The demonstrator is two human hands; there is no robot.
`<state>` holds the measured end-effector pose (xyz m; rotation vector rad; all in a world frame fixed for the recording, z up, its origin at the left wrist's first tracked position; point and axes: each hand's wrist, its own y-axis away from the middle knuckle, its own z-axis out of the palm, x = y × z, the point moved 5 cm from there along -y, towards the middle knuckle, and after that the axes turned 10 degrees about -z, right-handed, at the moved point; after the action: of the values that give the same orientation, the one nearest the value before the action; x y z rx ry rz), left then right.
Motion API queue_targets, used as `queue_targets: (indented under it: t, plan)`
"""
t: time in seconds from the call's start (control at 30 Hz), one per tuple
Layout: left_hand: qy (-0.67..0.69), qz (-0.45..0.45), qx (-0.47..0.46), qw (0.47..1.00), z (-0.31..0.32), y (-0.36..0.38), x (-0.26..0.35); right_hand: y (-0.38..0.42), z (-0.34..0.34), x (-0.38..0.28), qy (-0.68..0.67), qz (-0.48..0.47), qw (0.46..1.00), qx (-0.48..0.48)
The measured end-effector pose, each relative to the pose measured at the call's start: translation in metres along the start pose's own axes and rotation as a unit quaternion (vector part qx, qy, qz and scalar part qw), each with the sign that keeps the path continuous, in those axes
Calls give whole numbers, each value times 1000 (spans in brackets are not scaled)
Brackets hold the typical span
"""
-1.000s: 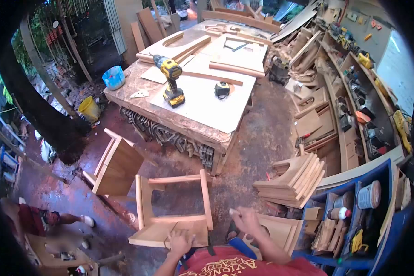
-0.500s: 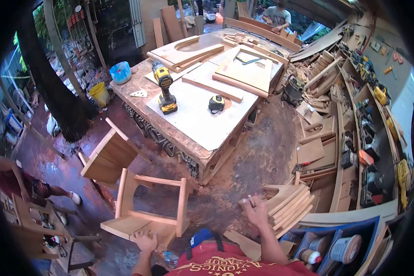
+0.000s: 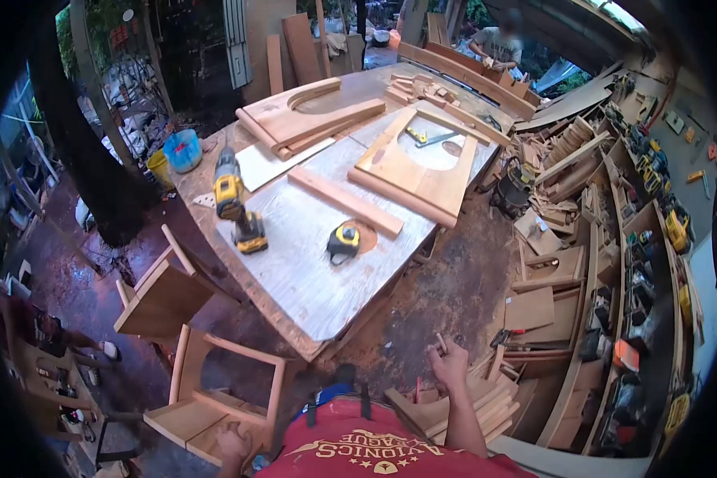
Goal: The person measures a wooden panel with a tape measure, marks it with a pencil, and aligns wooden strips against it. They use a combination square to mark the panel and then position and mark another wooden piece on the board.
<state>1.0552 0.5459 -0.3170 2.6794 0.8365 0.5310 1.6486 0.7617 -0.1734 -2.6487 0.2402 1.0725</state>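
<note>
My left hand (image 3: 233, 440) lies on the seat boards of a small wooden chair (image 3: 185, 416), fingers apart. My right hand (image 3: 449, 363) is raised above a stack of curved wooden pieces (image 3: 494, 406), its fingers drawn together round something small and light that sticks up, too small to name. On the workbench (image 3: 287, 311) stand a yellow cordless drill (image 3: 229, 195) and a tape measure (image 3: 346, 241). A wooden strip (image 3: 346, 201) lies beside a panel with a cut-out (image 3: 390, 163).
Another wooden chair (image 3: 163, 299) is left of the bench. A person (image 3: 498, 48) is at the far end, another person (image 3: 24, 319) at the far left. Shelves of tools (image 3: 629, 319) line the right side. A blue bucket (image 3: 183, 151) is beyond the bench's left edge.
The view has shifted, with the workbench closer. My right hand has risen off the curved pieces and its fingers have drawn in. My left hand still rests on the chair.
</note>
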Motion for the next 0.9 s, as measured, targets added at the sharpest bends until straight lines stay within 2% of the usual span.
queue_targets:
  t: [0.03,0.1,0.2,0.33,0.43,0.47,0.5,0.53,0.6,0.63,0.67,0.7,0.73,0.77,0.83,0.9]
  plan:
    - [84,19,-5,996,-4,-3,39,-19,-5,-4,17,-8,1000,-2]
    - [110,14,-79,991,-54,2,153,-45,-12,-9,48,-17,999,-10]
    - [224,110,16,968,-42,-19,224,-84,-16,10,-14,26,999,29]
    - [251,106,-77,959,-55,-20,308,-133,-14,56,35,-15,999,35]
    - [153,-33,-34,987,-51,-14,328,-177,-10,107,22,-26,999,32]
    - [176,-63,-6,982,-34,-13,320,-197,-16,121,1,-40,999,34]
    - [213,-73,27,974,-51,2,343,-224,-22,132,-19,-59,998,32]
    - [220,-65,61,971,-32,3,334,-250,-29,131,-19,-58,998,17]
    - [201,-123,133,963,5,9,347,-318,-42,129,-3,-112,993,-39]
    - [164,-191,156,955,6,23,358,-337,-40,134,4,-132,988,-75]
    - [184,-257,206,926,0,40,393,-356,-45,149,-4,-160,983,-94]
    - [228,-300,216,901,-12,55,433,-385,-46,163,-18,-191,976,-102]
    - [276,-276,261,883,12,59,449,-415,-37,164,-39,-227,968,-100]
    - [305,-255,280,874,28,64,473,-435,-35,166,-171,-192,961,-99]
    - [281,-230,287,887,30,75,530,-494,-6,233,-220,-61,959,-171]
    - [276,-203,284,895,30,88,576,-524,14,253,-295,-14,938,-179]
